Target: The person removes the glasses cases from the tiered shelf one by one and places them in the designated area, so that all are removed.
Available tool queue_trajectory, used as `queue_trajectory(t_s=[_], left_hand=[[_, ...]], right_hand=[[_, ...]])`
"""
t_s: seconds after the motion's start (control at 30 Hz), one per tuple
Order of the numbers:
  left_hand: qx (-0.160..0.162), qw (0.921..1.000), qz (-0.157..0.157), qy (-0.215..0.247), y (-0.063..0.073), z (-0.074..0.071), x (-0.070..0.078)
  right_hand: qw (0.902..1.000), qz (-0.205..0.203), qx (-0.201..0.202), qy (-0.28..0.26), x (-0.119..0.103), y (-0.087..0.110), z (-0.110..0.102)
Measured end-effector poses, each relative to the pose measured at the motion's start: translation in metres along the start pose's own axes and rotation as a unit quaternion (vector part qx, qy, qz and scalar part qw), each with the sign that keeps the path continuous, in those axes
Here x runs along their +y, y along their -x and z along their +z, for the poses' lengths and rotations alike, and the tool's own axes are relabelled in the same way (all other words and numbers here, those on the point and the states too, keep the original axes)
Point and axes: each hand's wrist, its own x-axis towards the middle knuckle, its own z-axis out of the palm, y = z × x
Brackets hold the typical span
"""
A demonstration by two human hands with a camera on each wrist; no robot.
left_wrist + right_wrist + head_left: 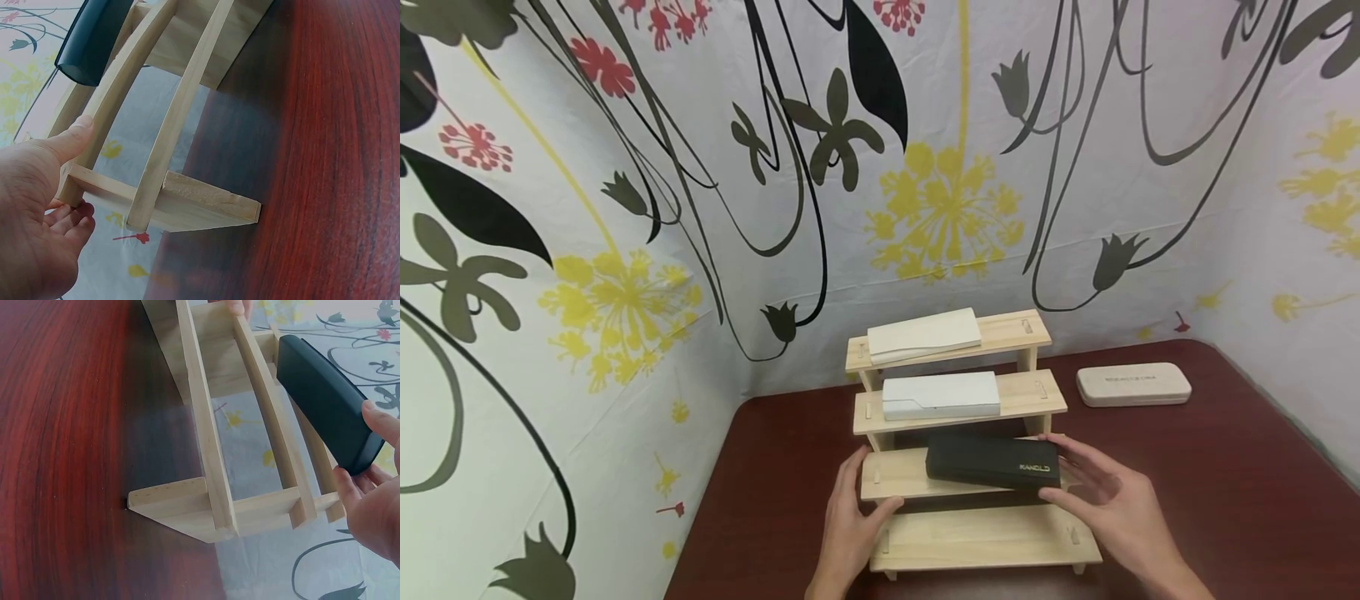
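A tiered wooden rack (pixel 970 537) stands on the table. Thumb on top and fingers curled beneath, my left hand (pixel 850 521) grips the left end of its second shelf from the bottom, as the left wrist view (pixel 37 219) also shows. A black glasses case (pixel 992 462) with gold lettering lies slightly slanted over that same shelf. Its right end is held between the thumb and fingers of my right hand (pixel 1112 504). In the right wrist view, the case (pixel 328 403) is tilted, its near end between thumb and fingertips.
A white case (pixel 940 396) lies on the third shelf, and a flat cream case (pixel 925 335) on the top one. Right of the rack, a beige hard case (pixel 1133 385) rests on the dark red table (pixel 1217 467). Floral cloth (pixel 925 208) hangs behind and at both sides.
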Motion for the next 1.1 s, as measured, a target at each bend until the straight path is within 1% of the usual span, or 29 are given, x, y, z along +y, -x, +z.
queue_trajectory(t_s=[0.1, 0.27, 0.53, 0.67, 0.83, 0.9, 1.1], left_hand=[[0.001, 1.0000, 0.000, -0.001, 0.000, 0.000, 0.000], [0.002, 1.0000, -0.002, 0.000, 0.000, 0.000, -0.001], [0.002, 1.0000, -0.006, 0.002, -0.001, 0.000, -0.001], [0.003, 1.0000, -0.004, 0.003, -0.001, 0.000, -0.002], [0.004, 1.0000, -0.002, 0.004, -0.001, 0.000, -0.002], [0.004, 1.0000, -0.002, 0.004, -0.001, 0.000, -0.002], [0.003, 1.0000, -0.003, 0.006, -0.001, 0.000, -0.001]], right_hand=[[0.9998, -0.010, -0.003, -0.014, 0.001, 0.001, -0.003], [0.9990, -0.013, -0.004, -0.043, 0.002, 0.001, -0.009], [0.9987, 0.014, -0.019, -0.046, 0.005, 0.002, -0.026], [0.9970, 0.015, -0.021, -0.073, 0.006, 0.003, -0.036], [0.9933, -0.001, -0.028, -0.113, 0.008, 0.001, -0.049], [0.9933, -0.004, -0.029, -0.111, 0.009, 0.001, -0.055], [0.9948, 0.012, -0.029, -0.097, 0.013, 0.003, -0.073]])
